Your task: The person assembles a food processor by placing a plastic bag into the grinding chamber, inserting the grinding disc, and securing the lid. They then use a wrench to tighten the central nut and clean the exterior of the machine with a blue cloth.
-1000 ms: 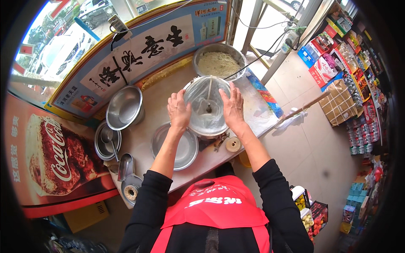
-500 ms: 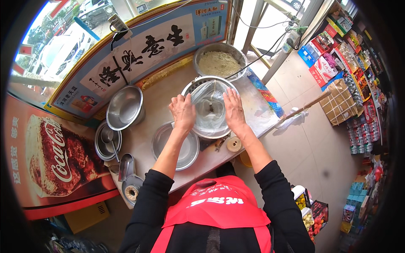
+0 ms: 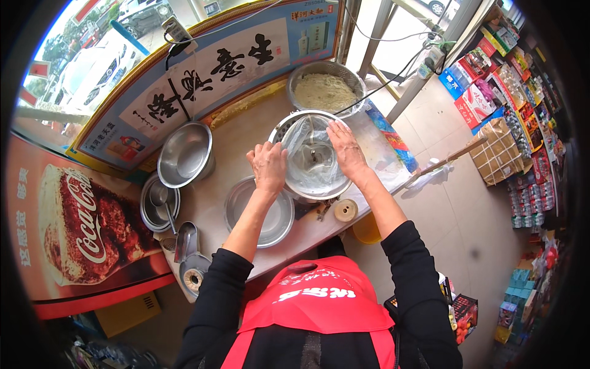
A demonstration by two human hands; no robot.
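A round metal drum (image 3: 278, 127) stands at the right part of the table, with perforations along its left inner side. A crumpled clear plastic sheet (image 3: 305, 138) lies in its mouth, around a small metal spindle (image 3: 314, 155) in the middle. My left hand (image 3: 268, 167) is at the drum's left rim, fingers curled over the plastic's edge. On the opposite side my right hand (image 3: 348, 149) lies against the plastic and rim with fingers stretched out. Left of the drum, partly behind my left forearm, sits a shallow metal basin (image 3: 270, 215).
Behind the drum stands a metal bowl (image 3: 324, 92) of pale, crumbly food. A deep metal bowl (image 3: 185, 157), a pot with a ladle (image 3: 159, 195) and a metal scoop (image 3: 186, 241) line the table's left. A beige spool (image 3: 346, 210) lies near the front edge; a yellow bucket (image 3: 367, 230) stands below.
My right hand has shifted slightly right and up along the rim, and its fingers now lean further over the plastic. The left hand stays at the left rim. The whole view has shifted slightly.
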